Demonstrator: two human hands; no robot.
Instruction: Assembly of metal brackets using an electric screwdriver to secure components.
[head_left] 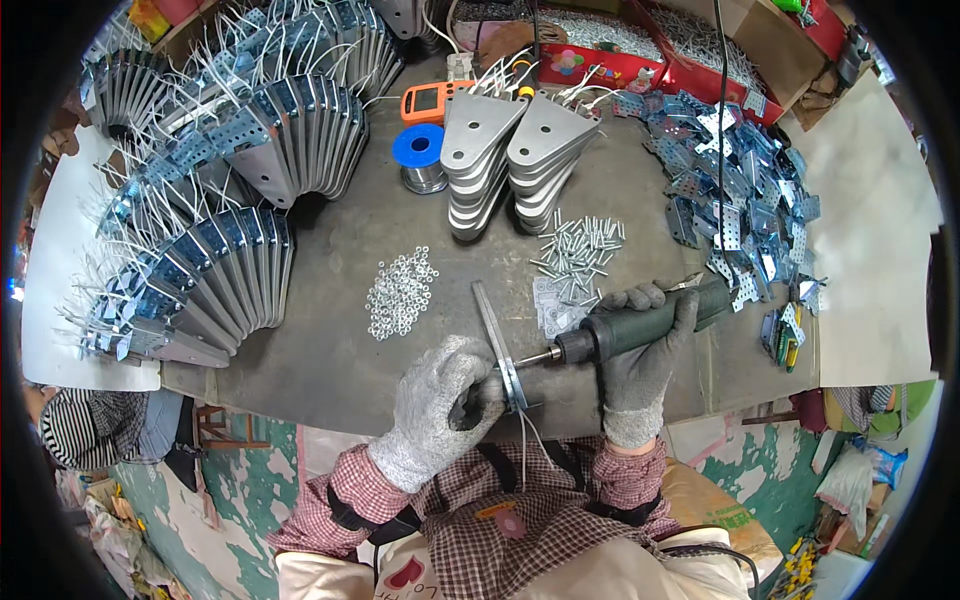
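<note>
Here, speckled-knit left hand [440, 400], grip pinching thin metal plate [490, 315], right hand [640, 378] wrapping cylindrical dark driver [622, 333]

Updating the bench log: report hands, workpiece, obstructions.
Left hand grips edge-on metal plate. Right hand grips dark-green electric screwdriver, bit at plate's bracket. Wires trail below plate; loose screws beyond screwdriver.

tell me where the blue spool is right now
In the head view, the blue spool stands on the table, left of centre toward the back, just below the orange meter and left of the stacked grey plates.
</note>
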